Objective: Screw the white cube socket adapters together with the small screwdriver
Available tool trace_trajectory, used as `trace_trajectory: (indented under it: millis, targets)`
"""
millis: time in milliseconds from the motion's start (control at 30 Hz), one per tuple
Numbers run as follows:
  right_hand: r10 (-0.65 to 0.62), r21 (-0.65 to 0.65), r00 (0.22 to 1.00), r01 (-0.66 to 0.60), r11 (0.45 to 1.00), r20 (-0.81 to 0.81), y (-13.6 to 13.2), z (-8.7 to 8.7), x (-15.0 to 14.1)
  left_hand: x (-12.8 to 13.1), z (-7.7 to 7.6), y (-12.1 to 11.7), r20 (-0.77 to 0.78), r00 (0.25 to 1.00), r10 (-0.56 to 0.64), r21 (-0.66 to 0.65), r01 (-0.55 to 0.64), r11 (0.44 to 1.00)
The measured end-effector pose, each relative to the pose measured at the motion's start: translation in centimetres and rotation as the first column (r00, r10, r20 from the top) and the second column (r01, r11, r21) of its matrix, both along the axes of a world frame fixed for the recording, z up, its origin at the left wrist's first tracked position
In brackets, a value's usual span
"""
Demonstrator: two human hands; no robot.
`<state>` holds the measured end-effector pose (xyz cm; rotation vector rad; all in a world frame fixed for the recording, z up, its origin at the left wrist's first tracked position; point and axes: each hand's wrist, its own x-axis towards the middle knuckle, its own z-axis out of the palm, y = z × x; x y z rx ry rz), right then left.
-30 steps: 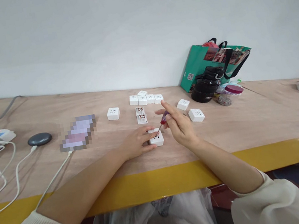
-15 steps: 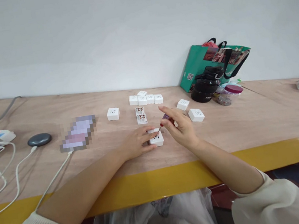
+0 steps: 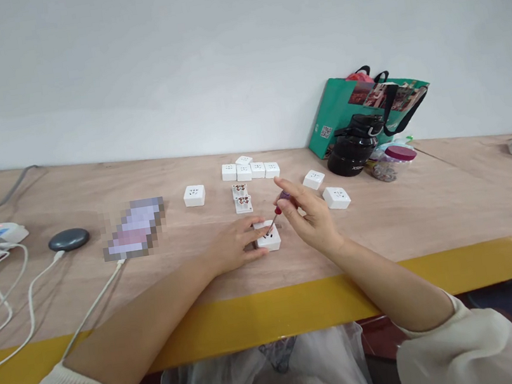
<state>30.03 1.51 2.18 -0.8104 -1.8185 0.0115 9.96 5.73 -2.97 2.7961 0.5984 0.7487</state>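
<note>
A white square power socket [image 3: 270, 241] lies face up on the table in front of me. My left hand [image 3: 235, 245] grips it from the left, fingers along its edges. In my right hand [image 3: 310, 216] is a screwdriver [image 3: 279, 210] with a red and purple handle, slanting down to the left. Its tip meets the socket's face near the holes; how deep it sits I cannot tell. Just behind are two open socket parts [image 3: 243, 204] showing metal inside. Further white sockets [image 3: 257, 170] stand grouped at the back.
Single sockets stand to the left [image 3: 194, 195] and right [image 3: 336, 197]. A black flask [image 3: 352, 145], a lidded jar [image 3: 391, 162] and a green bag [image 3: 329, 117] are at the back right. On the left lie a blurred phone [image 3: 136, 228], a dark round device [image 3: 69, 240] and white cables [image 3: 30, 309].
The fingers of my right hand have shifted slightly on the screwdriver, showing more of its handle. My left hand and the socket have stayed in place.
</note>
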Motion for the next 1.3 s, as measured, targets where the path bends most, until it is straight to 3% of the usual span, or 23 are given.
trace_trajectory:
  millis: [100,267,400,533,633,700,733,767,833,900,1067,1300]
  targets:
    - [-0.057,0.017,0.998,0.056,0.998,0.011,-0.2,-0.1,-0.1,0.0,-0.1,0.1,0.003,1.0,0.004,0.009,-0.004,1.0]
    - [-0.006,-0.019,1.0,0.006,1.0,0.008,-0.3,-0.3,-0.2,0.1,-0.2,-0.1,0.004,1.0,0.013,0.014,-0.013,1.0]
    - [-0.043,0.019,0.998,0.042,0.999,0.052,-0.6,-0.5,-0.4,0.5,0.2,-0.5,-0.023,0.998,0.056,0.033,-0.055,0.998]
    - [-0.071,-0.033,0.995,0.069,0.997,-0.068,-0.2,-0.8,0.2,0.8,1.4,-1.3,-0.138,0.984,0.117,0.02,-0.115,0.993]
    - [-0.175,-0.115,0.975,0.16,0.98,-0.138,1.2,-0.4,2.1,0.5,2.9,-1.6,-0.242,0.958,0.153,0.025,-0.151,0.988]
    - [-0.358,-0.181,0.932,0.343,0.922,-0.06,2.6,0.0,4.4,-0.2,4.1,-1.5,-0.326,0.927,0.187,0.03,-0.187,0.982]
    - [-0.47,-0.211,0.882,0.465,0.86,0.031,3.3,0.2,5.7,-0.7,4.6,-1.3,-0.371,0.904,0.214,0.029,-0.219,0.975]
    - [-0.578,-0.268,0.804,0.593,0.759,0.142,3.9,0.4,7.1,-1.2,5.2,-1.0,-0.409,0.877,0.252,0.031,-0.262,0.964]
    - [-0.636,-0.424,0.629,0.775,0.468,0.447,4.8,0.3,9.8,-2.4,6.2,-0.5,-0.49,0.799,0.347,0.054,-0.37,0.928]
    - [-0.608,-0.474,0.593,0.799,0.37,0.528,5.2,0.0,12.0,-3.6,7.0,0.0,-0.556,0.704,0.441,0.093,-0.474,0.875]
    - [-0.524,-0.553,0.601,0.789,0.268,0.604,5.3,-0.9,13.9,-5.3,7.7,1.0,-0.584,0.554,0.593,0.16,-0.638,0.753]
    - [-0.388,-0.565,0.62,0.783,0.259,0.682,5.1,-0.6,13.7,-6.5,6.6,2.6,-0.517,0.502,0.693,0.188,-0.723,0.664]
